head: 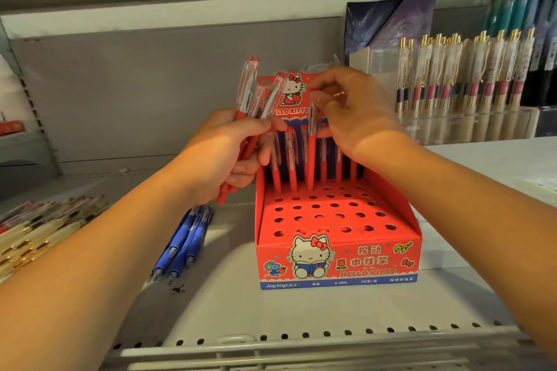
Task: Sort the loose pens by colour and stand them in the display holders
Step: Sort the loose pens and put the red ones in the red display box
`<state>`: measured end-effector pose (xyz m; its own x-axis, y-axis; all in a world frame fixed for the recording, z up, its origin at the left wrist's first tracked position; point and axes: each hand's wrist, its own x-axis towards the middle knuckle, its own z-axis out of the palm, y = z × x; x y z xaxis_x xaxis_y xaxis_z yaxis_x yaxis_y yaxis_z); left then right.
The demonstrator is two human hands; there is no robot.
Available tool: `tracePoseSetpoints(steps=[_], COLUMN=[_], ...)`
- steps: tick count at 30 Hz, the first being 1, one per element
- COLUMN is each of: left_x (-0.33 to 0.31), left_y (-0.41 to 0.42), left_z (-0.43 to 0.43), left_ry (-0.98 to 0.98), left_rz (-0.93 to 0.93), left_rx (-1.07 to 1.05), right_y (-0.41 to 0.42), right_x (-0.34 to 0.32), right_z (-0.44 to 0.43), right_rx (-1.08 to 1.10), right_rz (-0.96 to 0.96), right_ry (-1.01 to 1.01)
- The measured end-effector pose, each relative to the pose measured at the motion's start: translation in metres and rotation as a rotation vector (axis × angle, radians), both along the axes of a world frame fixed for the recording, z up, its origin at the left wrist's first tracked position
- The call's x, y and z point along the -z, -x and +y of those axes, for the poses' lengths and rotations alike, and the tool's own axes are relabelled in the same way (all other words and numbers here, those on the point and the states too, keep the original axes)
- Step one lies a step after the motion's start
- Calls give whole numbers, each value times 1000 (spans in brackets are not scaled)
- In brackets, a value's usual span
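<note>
Head view: the left hand (pixel 223 156) is clamped around a bundle of 3 red pens (pixel 245 99), held up just beside the left wall of the red display holder (pixel 337 250). The right hand (pixel 349 111) pinches the clear top of a single red pen (pixel 311 159), which hangs upright with its tip at the holder's back row, between the standing red pens (pixel 291 172) already there.

The holder stands on the shelf (pixel 301 316), between the back wall and the front edge. The blue pens (pixel 184 241) lie loose on the shelf to its left.

The main risk, as I judge it, is the tip missing its hole and skidding across the perforated card. With a pinch so high on the barrel, the lower end can swing and knock a neighbour askew. The right wrist also hangs over the row and could brush the pens there. The bundle fans out above the left fist, so a loosened hold could drop 1 onto the blue pens and mix the colours. The cardboard holder looks light and may slide towards the back wall under a hard push.
</note>
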<state>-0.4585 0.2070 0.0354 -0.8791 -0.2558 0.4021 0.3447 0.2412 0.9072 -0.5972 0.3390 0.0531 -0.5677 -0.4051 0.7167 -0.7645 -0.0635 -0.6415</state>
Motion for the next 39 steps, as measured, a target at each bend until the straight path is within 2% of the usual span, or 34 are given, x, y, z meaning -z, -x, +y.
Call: tracePoseSetpoints(steps=[3, 8, 15, 18, 21, 24, 27, 32, 39], left_x=[0, 2, 2, 1, 0, 0, 1, -1, 2], left_y=[-1, 2, 0, -1, -3, -4, -5, -6, -3], left_z=[0, 4, 8, 10, 11, 13, 15, 13, 8], left_ry=[0, 27, 74, 71, 83, 108, 113, 106, 173], left_rz=[10, 0, -12, -13, -13, -18, -36, -47, -48], left_rx=[15, -22, -33, -30, -25, 5, 61, 67, -41], right_y=[0, -5, -9, -12, -22, -27, -27, -27, -23], right_x=[3, 8, 2, 0, -6, -6, -3, -7, -20], right_z=[1, 3, 10, 11, 11, 11, 11, 13, 17], right_rx=[1, 5, 89, 127, -141, -341, -379, -434, -321], right_rz=[3, 7, 102, 164, -97, -253, -261, -353, -376], right_ry=[-94, -373, -441, -317, -34, 19, 4, 132, 340])
